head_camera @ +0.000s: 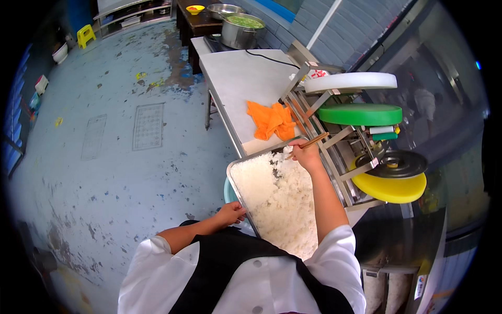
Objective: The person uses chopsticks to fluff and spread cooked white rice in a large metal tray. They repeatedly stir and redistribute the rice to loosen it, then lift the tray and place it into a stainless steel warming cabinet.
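Note:
A rectangular metal tray (234, 183) of cooked white rice (288, 200) lies before me. The rice is fairly smooth on the left and loose and clumpy on the right, with dark gaps near the far edge. My right hand (308, 155) grips a pair of wooden chopsticks (315, 139) over the tray's far right part, their lower tips at the rice. At the near left side, my left hand (231, 214) has its fingers closed on the tray's rim. Part of a turquoise basin (228, 191) shows beneath the tray's left edge.
An orange cloth (271, 121) lies on the worktable (239, 74) beyond the tray. Right of it, a metal rack (327, 151) holds white (351, 82), green (361, 114) and yellow (392, 186) round boards and a dark lid (410, 164). A large pot (239, 34) stands farther back.

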Demonstrator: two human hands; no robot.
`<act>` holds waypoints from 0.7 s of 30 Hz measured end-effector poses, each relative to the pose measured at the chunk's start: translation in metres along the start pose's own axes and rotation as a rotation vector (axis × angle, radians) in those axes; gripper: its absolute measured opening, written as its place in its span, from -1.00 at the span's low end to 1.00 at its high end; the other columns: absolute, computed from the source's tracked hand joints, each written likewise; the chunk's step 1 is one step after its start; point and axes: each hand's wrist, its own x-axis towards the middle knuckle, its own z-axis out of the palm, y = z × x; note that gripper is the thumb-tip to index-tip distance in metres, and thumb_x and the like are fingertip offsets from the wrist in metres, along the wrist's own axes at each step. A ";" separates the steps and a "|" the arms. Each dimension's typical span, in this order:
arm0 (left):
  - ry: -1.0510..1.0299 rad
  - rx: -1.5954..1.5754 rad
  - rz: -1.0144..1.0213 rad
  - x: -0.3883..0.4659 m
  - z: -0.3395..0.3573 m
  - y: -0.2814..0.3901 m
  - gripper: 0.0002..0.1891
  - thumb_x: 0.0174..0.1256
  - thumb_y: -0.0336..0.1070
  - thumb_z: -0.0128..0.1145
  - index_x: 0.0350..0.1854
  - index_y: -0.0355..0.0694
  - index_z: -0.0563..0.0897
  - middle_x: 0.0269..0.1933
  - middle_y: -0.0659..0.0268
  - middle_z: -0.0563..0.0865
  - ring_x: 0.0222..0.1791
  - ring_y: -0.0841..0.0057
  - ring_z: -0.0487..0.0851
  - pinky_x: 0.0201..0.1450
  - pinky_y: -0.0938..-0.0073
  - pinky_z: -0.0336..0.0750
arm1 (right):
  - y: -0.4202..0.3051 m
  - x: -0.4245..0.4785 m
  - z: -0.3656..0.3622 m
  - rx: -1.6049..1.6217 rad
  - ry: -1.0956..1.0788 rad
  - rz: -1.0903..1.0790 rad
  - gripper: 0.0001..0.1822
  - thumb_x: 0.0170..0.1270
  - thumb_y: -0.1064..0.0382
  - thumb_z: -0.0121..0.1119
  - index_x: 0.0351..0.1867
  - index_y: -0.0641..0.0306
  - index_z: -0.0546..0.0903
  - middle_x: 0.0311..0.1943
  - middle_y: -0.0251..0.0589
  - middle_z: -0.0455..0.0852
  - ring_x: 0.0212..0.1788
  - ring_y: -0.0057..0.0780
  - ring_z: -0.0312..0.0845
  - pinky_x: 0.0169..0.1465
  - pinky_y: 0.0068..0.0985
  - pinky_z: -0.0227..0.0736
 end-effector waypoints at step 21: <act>-0.058 0.110 0.124 0.006 0.001 -0.004 -0.78 0.25 -0.14 -0.06 -0.39 -0.21 0.45 -0.42 0.39 0.57 -0.52 0.67 0.48 -0.55 0.63 0.37 | 0.109 0.001 -0.001 -0.158 -0.159 -0.416 -0.86 0.05 0.46 -0.03 -0.34 0.40 0.52 -0.55 -0.19 0.56 -0.58 -0.52 0.50 -0.53 -0.61 0.41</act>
